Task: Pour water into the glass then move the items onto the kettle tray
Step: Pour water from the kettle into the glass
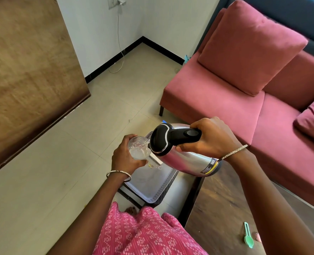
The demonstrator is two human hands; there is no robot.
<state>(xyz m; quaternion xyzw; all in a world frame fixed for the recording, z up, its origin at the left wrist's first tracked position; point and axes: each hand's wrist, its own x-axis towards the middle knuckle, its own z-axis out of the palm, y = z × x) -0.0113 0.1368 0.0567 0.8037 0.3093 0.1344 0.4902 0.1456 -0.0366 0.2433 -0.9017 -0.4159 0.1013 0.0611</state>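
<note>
My right hand [213, 138] grips the black handle of a steel kettle [185, 162], which is tipped to the left with its black lid end over a clear glass [138, 148]. My left hand [124, 157] holds that glass from the left side, tilted toward the kettle's spout; water shows inside it. Both are held in the air above a grey tray [152, 188] with a perforated rim, which sits on a low dark stand below.
A dark wooden table [222, 208] is at lower right with a green plastic spoon [248, 236] on it. A pink sofa [244, 100] stands behind. A wooden panel [27, 70] is at left, with tiled floor between.
</note>
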